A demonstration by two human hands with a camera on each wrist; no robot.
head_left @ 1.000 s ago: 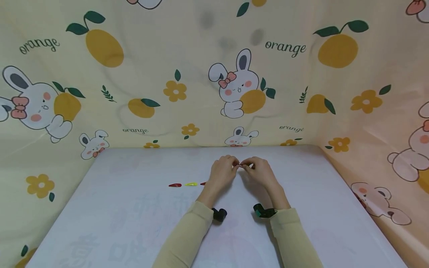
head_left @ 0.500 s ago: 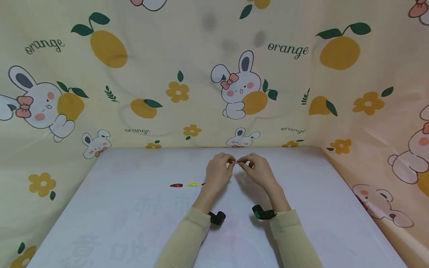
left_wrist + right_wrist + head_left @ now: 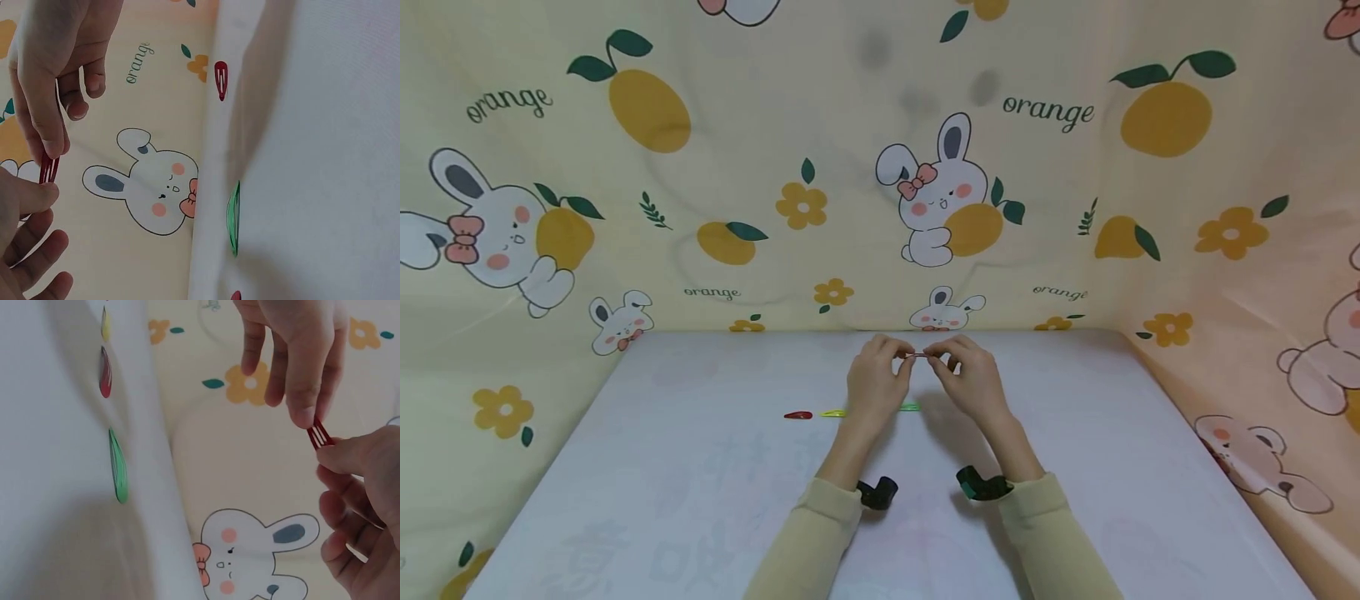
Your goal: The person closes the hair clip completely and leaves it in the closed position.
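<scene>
Both hands hold one red snap hair clip [image 3: 918, 355] above the far part of the table. My left hand [image 3: 875, 379] pinches one end between thumb and fingers; my right hand [image 3: 973, 379] pinches the other. In the right wrist view the middle of the held clip [image 3: 319, 434] shows between the fingertips, its ends covered. Below lie a dark red clip [image 3: 798, 415], a yellow clip [image 3: 832, 413] and a green clip [image 3: 910, 407] in a row. The left forearm hides another red clip [image 3: 105, 374] from the head view.
Another red clip [image 3: 221, 80] lies beyond the green one in the left wrist view. A white-covered table [image 3: 700, 500] reaches back to a patterned curtain [image 3: 850, 167] with rabbits and oranges. Black wrist cameras [image 3: 878, 493] sit at both sleeves.
Both hands have shifted a little left and farther away, rising with the clip. Their fingertips are slightly farther apart, showing more of it. The green clip has come into view beside the left wrist.
</scene>
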